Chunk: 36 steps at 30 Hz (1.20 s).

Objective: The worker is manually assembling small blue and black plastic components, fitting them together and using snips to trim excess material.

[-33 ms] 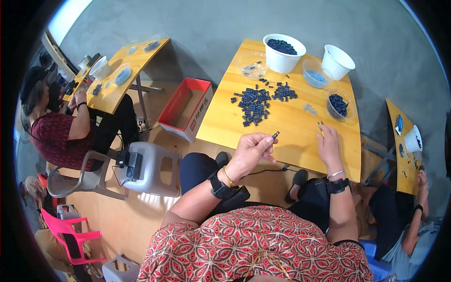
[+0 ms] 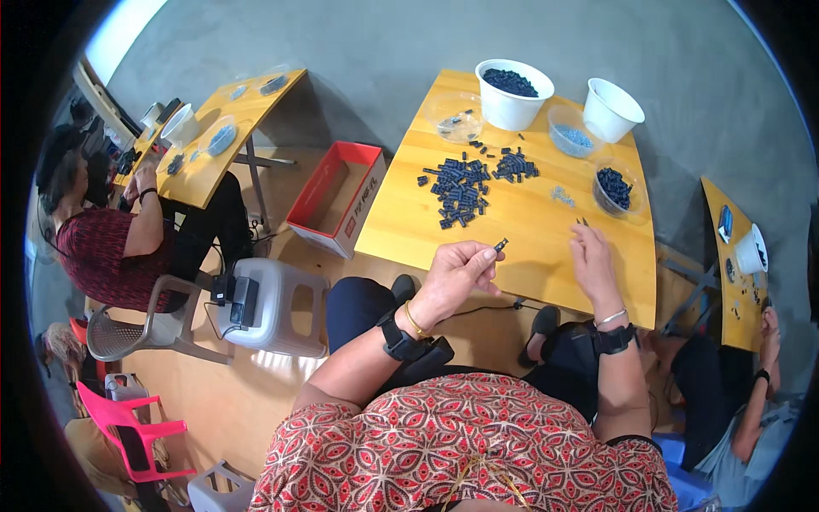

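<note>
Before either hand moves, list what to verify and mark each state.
1. Left hand has the small dark part in its grip: ok.
2. Part's outer end exposed: ok.
3. Right hand has the dark-tipped tool, tips pointing away from the wearer: ok.
4. Tool apart from the part: ok.
5. Small pale pieces within easy reach of the right hand: ok, probably.
6. Part free of defects: cannot tell, too small.

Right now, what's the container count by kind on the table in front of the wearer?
White tubs: 2
Clear round bowls: 3
Total containers on the wearer's table: 5
</note>
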Available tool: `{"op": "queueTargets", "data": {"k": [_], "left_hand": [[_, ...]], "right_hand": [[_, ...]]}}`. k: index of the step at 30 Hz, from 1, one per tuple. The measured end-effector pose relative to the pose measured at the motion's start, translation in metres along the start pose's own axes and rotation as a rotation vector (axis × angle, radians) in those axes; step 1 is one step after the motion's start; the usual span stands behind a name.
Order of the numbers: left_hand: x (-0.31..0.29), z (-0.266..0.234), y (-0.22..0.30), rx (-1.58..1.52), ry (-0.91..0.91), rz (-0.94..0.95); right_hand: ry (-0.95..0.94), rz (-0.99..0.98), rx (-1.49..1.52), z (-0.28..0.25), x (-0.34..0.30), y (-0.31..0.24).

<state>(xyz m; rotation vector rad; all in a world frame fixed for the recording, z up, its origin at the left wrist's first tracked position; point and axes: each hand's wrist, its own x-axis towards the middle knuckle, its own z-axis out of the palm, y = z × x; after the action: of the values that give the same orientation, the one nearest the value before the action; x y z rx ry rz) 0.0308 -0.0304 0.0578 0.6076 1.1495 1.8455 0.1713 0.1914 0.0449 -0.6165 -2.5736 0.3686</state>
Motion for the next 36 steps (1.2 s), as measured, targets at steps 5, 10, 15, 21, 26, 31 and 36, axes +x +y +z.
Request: {"op": "queueTargets", "data": {"k": [5,10,15,21,26,31,36], "left_hand": [[0.000,0.004,-0.002,0.127,0.003,-0.030],[0.001,0.004,-0.007,0.325,-0.025,-0.003],[0.007,0.008,-0.012,0.260,0.115,0.098],[0.026,0.006,-0.035,0.214,0.135,0.156],[0.043,0.004,-0.050,1.003,0.143,0.590],[0.049,-0.001,-0.059,1.185,0.094,0.706],[0.053,0.001,-0.058,1.232,0.080,0.729]], "right_hand": [[-0.072,-0.178,0.593,-0.028,0.007,-0.088],[-0.150,-0.301,0.585,-0.019,0.006,-0.094],[-0.105,-0.258,0.598,-0.002,0.001,-0.090],[0.032,-0.188,0.595,0.032,-0.007,-0.078],[0.139,-0.272,0.392,0.043,-0.010,-0.058],[0.048,-0.292,0.247,0.041,-0.012,-0.053],[0.222,-0.057,0.462,0.054,0.017,-0.062]]}}
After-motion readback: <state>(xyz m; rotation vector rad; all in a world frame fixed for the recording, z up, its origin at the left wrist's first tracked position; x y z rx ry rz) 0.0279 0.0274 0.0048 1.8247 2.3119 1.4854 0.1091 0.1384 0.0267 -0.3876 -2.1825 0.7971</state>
